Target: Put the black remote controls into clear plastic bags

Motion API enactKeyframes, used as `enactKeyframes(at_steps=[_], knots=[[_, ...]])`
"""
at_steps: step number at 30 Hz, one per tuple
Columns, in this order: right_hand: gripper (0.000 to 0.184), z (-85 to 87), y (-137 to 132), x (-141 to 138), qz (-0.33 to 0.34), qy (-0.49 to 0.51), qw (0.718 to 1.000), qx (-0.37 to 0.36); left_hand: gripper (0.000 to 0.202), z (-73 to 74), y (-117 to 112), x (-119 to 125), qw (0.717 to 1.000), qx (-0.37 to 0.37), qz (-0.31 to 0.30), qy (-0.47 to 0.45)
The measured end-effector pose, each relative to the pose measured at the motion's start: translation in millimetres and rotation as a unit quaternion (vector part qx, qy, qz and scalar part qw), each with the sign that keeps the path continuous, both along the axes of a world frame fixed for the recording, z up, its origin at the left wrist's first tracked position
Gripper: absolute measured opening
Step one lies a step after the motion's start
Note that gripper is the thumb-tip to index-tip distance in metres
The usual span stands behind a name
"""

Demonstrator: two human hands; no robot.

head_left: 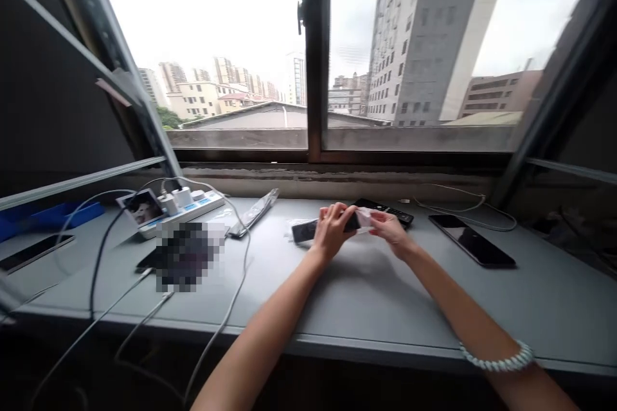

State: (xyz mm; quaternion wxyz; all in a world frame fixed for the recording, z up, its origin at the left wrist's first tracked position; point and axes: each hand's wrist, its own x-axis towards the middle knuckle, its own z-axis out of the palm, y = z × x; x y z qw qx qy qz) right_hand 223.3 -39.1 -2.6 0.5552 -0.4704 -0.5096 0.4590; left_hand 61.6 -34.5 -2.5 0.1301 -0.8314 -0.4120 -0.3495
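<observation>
Over the far middle of the tabletop (366,295), the left hand (332,231) grips a dark phone (304,231), while the right hand (391,230) pinches a white wrapper (365,216) at its end.

Two hands are over the middle of the surface (366,295): the left hand (331,231) and the right hand (391,230), sharing one dark phone (308,230). Four more dark phones lie flat: one near the right edge (472,241), one by the back edge (385,210), one sleeved (254,212), one at the left edge (36,252). One power strip (186,209) sits back-left, with one small lit screen (142,207). One beaded bracelet (499,359).
</observation>
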Motion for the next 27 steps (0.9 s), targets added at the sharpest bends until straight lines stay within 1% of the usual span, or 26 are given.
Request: enactKeyframes(at_steps=[3,6,9,11,13,16,19,23,27], knots=[[0.052,-7.7,4.1,7.9,-0.021,-0.022,0.999,-0.011,0.048,-3.4,-6.7,8.3,1.0,-0.018,-0.001,0.0],[0.053,-12.7,5.9,15.8,-0.019,-0.031,0.999,-0.019,0.05,-5.8,-10.2,11.3,1.0,-0.022,-0.006,0.014],[0.048,-12.7,2.9,20.4,0.026,-0.062,0.997,-0.03,0.05,-6.9,-10.5,8.8,0.999,-0.01,-0.002,0.04],[0.043,-10.8,-0.2,20.4,0.067,-0.097,0.992,-0.039,0.049,-6.4,-9.1,4.8,0.997,0.007,-0.001,0.076],[0.037,-9.0,-2.2,18.4,0.086,-0.135,0.986,-0.046,0.046,-4.4,-6.8,-0.2,0.992,0.033,-0.003,0.119],[0.031,-8.4,-0.8,14.5,0.073,-0.157,0.984,-0.047,0.037,0.9,-2.2,-7.4,0.981,0.072,-0.006,0.18],[0.031,-9.6,3.0,12.0,0.049,-0.137,0.988,-0.042,0.032,6.6,2.4,-12.7,0.972,0.096,0.009,0.212],[0.031,-9.0,3.5,10.6,0.023,-0.118,0.992,-0.032,0.032,9.6,7.0,-16.5,0.969,0.109,0.027,0.219],[0.026,-5.2,0.8,11.5,0.026,-0.129,0.991,-0.02,0.041,6.7,10.3,-19.5,0.975,0.093,0.028,0.197]])
